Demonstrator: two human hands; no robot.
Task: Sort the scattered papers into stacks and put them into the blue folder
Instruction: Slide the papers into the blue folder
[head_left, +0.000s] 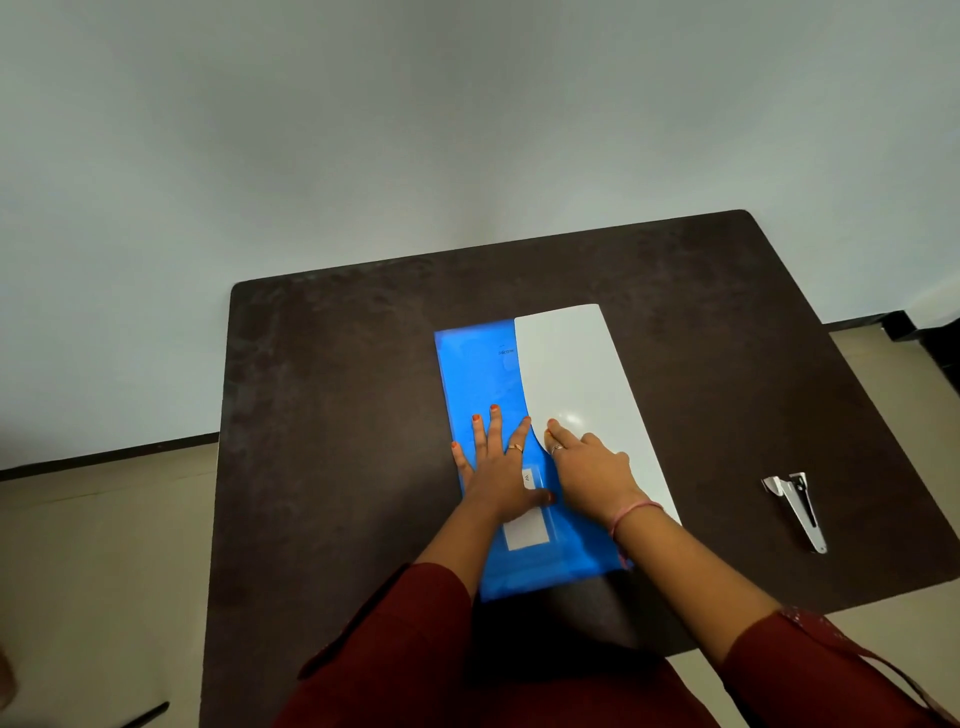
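The blue folder (478, 374) lies lengthwise in the middle of the dark table, with a white label near its front end. A white stack of papers (576, 374) sticks out of the folder's right side, its left edge tucked under the blue cover. My left hand (496, 462) lies flat on the folder cover, fingers spread. My right hand (587, 467) rests on the papers just right of the cover's edge, fingers pressing down on the sheet. The part of the papers inside the folder is hidden.
A metal stapler (797, 506) lies on the table's right side near the edge. The dark brown table (322, 415) stands against a pale wall. Beige floor shows on both sides.
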